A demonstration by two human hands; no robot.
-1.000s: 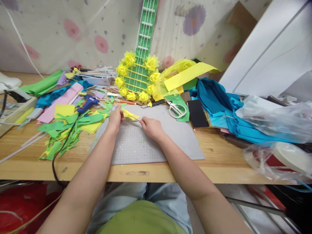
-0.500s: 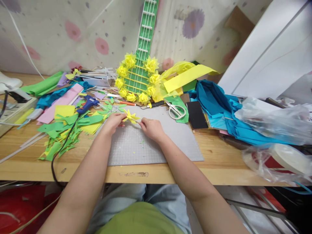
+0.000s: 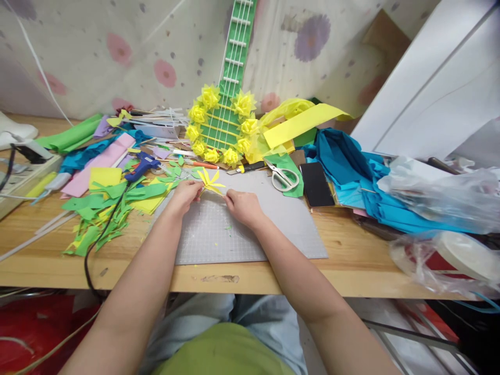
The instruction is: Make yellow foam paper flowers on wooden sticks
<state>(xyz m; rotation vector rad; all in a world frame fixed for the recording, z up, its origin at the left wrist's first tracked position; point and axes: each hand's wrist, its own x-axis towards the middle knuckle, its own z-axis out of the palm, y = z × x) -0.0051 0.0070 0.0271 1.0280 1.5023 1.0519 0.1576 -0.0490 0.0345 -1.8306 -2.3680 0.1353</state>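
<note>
My left hand (image 3: 188, 196) pinches the edge of a yellow paper flower (image 3: 211, 180) whose narrow petals spread out above the grey cutting mat (image 3: 234, 239). On the other side of it, my right hand (image 3: 244, 206) is closed, its fingertips pressed together close to the petals. Something thin runs from the flower towards those fingertips, too small to make out clearly. Behind both hands stands a green paper guitar (image 3: 221, 127) with white strings, ringed by yellow paper roses (image 3: 211, 97).
White-handled scissors (image 3: 284, 179), a yellow-and-black cutter (image 3: 250, 167) and a phone (image 3: 317, 185) lie along the mat's far side. Left are a blue glue gun (image 3: 144, 165) and green paper scraps (image 3: 94, 208). Blue paper (image 3: 347, 166) and a plastic-wrapped roll (image 3: 461, 255) lie right.
The yellow flower has turned between my fingers, so its petals now look narrower and more fanned out. My hands stay almost in the same place.
</note>
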